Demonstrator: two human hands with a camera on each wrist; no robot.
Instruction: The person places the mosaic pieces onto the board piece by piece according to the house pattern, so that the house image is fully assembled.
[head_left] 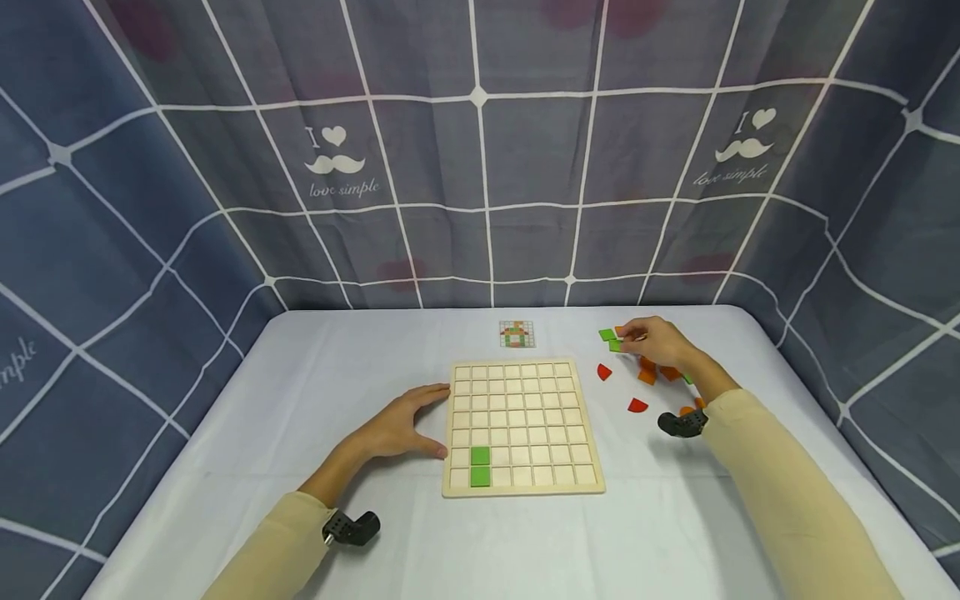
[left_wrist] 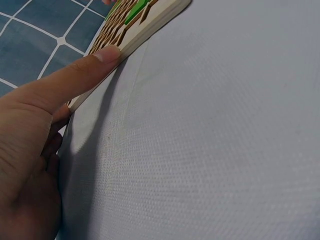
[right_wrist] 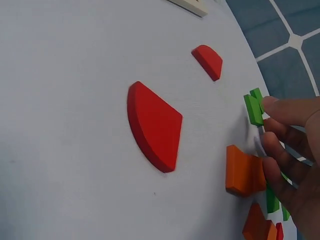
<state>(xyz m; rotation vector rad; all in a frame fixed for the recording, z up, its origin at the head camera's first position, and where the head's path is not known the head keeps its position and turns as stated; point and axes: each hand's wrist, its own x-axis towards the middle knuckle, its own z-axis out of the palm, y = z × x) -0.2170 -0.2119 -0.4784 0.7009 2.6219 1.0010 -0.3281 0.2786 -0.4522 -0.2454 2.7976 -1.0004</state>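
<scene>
A square wooden grid board [head_left: 525,408] lies on the table, with two green square tiles [head_left: 480,466] in adjoining cells near its lower left corner. My left hand [head_left: 397,425] rests against the board's left edge, its thumb [left_wrist: 82,72] and fingers extended and spread along it. Beyond the board's right side, my right hand [head_left: 658,340] reaches over the loose pieces. Its thumb and index fingertip pinch the edge of a green square tile [right_wrist: 254,110]. Another green tile [head_left: 607,335] lies beside that one, and an orange piece [head_left: 619,330] shows just behind.
Two red quarter-round pieces [head_left: 637,406] lie right of the board. Orange pieces [head_left: 647,377] and more green ones are scattered under the right hand and forearm. A small patterned grid card [head_left: 517,334] lies behind the board. Checked curtains [head_left: 525,158] surround the white-covered table [head_left: 525,550].
</scene>
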